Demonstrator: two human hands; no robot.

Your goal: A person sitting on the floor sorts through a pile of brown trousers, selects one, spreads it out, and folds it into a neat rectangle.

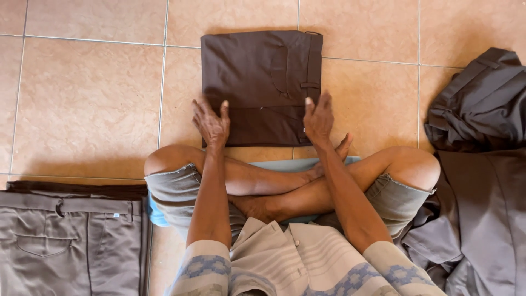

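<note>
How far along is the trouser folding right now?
Done: grey trousers lie folded flat at the person's left. In hand: the left hand and right hand rest flat on the near edge of the dark brown trousers, already folded into a square. Left: a crumpled pile of grey garments at the right.

I see a short-sleeved beige shirt point(285, 257) with pale stripes and buttons down the front, its sleeves banded in a blue pattern. Below it, grey shorts point(175, 192) with frayed hems. Feet bare.
</note>
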